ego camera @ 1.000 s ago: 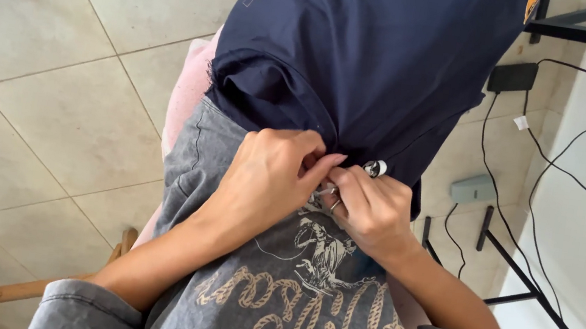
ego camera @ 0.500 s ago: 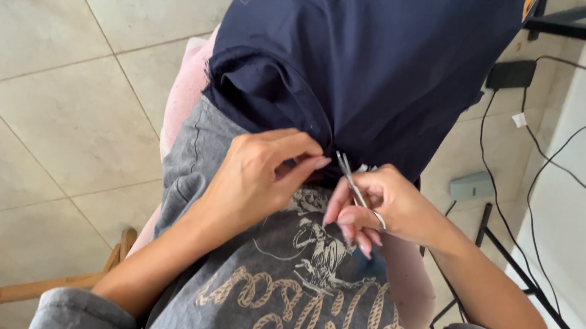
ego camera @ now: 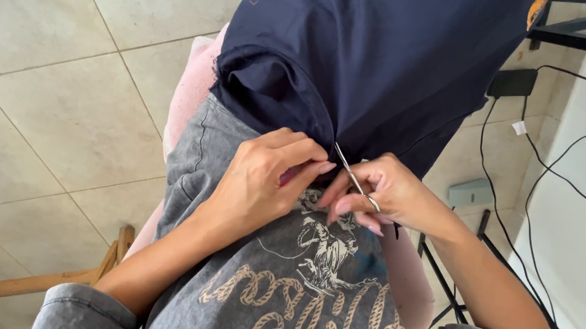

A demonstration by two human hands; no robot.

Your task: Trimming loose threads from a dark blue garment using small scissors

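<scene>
The right hand [ego camera: 388, 197] is closed around small silver metal scissors [ego camera: 352, 177], with the thin blades pointing up at the bottom edge of the dark blue cloth [ego camera: 377, 54]. The left hand [ego camera: 261, 175] pinches that same edge just beside the blades. The cloth hangs over a grey printed shirt [ego camera: 305, 296] above the pale tiled floor [ego camera: 53, 77].

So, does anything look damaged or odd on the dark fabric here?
Yes: the navy garment has a raw, fraying edge along its bunched fold. Otherwise the left hand pinches the cloth and the right hand holds small scissors at it.
</scene>
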